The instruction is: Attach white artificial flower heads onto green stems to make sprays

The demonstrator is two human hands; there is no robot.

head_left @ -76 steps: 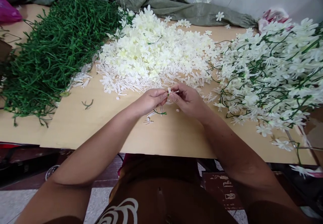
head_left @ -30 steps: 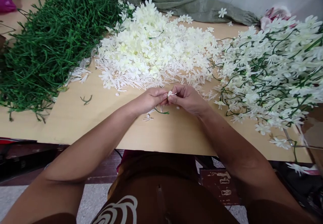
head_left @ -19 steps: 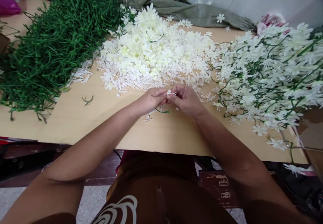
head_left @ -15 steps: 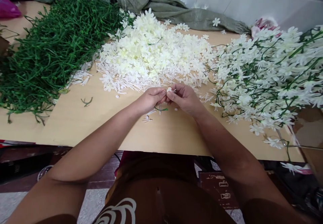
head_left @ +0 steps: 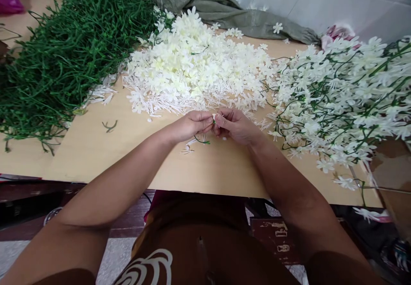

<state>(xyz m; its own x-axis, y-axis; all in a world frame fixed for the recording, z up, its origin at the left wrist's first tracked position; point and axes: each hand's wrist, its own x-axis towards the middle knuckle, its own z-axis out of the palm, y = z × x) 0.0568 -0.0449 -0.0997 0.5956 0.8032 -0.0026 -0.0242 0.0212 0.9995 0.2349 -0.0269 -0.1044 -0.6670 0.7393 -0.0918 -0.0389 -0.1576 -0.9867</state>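
My left hand (head_left: pixel 196 124) is closed on a green plastic stem (head_left: pixel 203 141), whose end hangs below the fingers. Against it, fingertips almost meeting, my right hand (head_left: pixel 236 125) pinches a small white flower piece (head_left: pixel 215 116) at the stem's tip. The fingers cover most of that piece, so its full shape is hidden. Just below the hands lie a few loose white stamens (head_left: pixel 189 149). Right behind them spreads a heap of white artificial flowers (head_left: pixel 199 62), with white stamens along its front edge.
A large pile of green plastic stems (head_left: pixel 73 58) fills the left of the table (head_left: pixel 105 160). On the right lies a mass of white flowers on green stems (head_left: pixel 334 100), some hanging over the edge. Grey-green cloth (head_left: pixel 224 13) runs along the tiled wall. One stem scrap (head_left: pixel 109 126) lies left.
The right fingers have closed further over the white piece, and green now shows between the two hands' fingertips. The view has shifted slightly; the piles are unchanged.
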